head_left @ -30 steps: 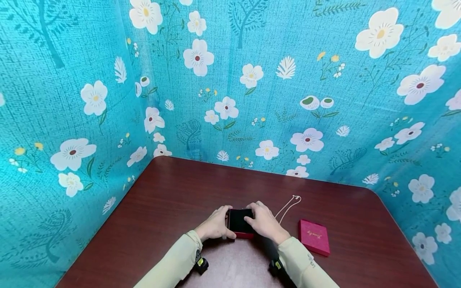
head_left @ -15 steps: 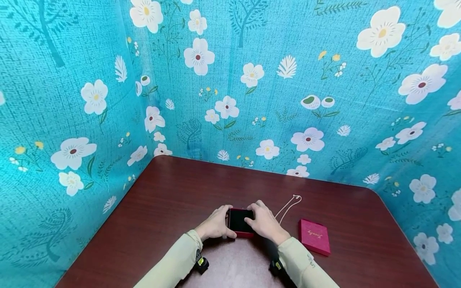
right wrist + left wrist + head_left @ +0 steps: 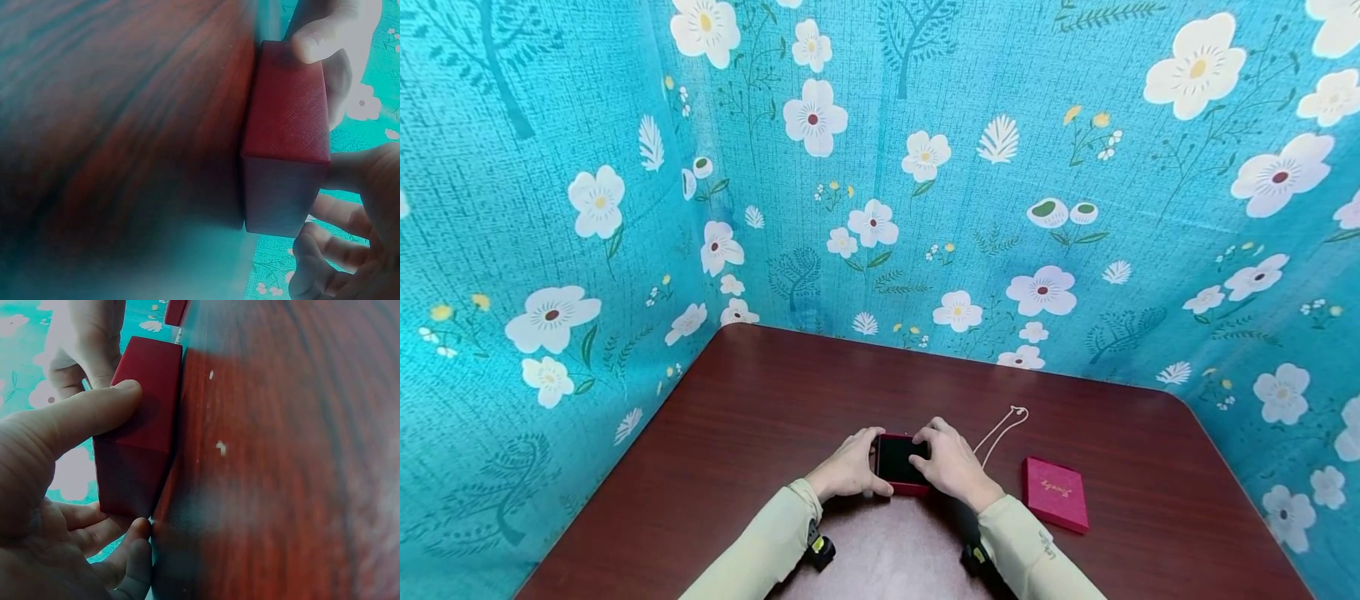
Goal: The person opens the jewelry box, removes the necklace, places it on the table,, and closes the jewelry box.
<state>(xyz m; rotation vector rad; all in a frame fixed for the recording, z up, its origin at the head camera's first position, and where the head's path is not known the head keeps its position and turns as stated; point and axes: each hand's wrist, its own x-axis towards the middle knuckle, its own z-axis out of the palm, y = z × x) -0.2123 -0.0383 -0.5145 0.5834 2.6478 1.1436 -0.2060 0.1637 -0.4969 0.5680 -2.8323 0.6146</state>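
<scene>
A red jewelry box base (image 3: 910, 490) with a black pad (image 3: 897, 461) inside stands on the table between both hands. My left hand (image 3: 850, 468) grips its left end, with the thumb (image 3: 100, 415) against the near red side and fingers around the far corner. At the right end is my right hand (image 3: 953, 463). Its thumb rests on the pad and its other fingers curl over the far right corner. In the right wrist view the red side (image 3: 284, 119) faces the camera. The fingertips at the far side are partly hidden.
Right of the hands lies a red box lid (image 3: 1055, 496) with gold lettering. Behind the right hand, a thin pale necklace (image 3: 1018, 411) trails on the dark wood table (image 3: 790, 400). Blue floral cloth (image 3: 895, 208) encloses the table's back and sides.
The black pad now sits lower in the box, with more of the red rim showing around it. Both hands stay in nearly the same place.
</scene>
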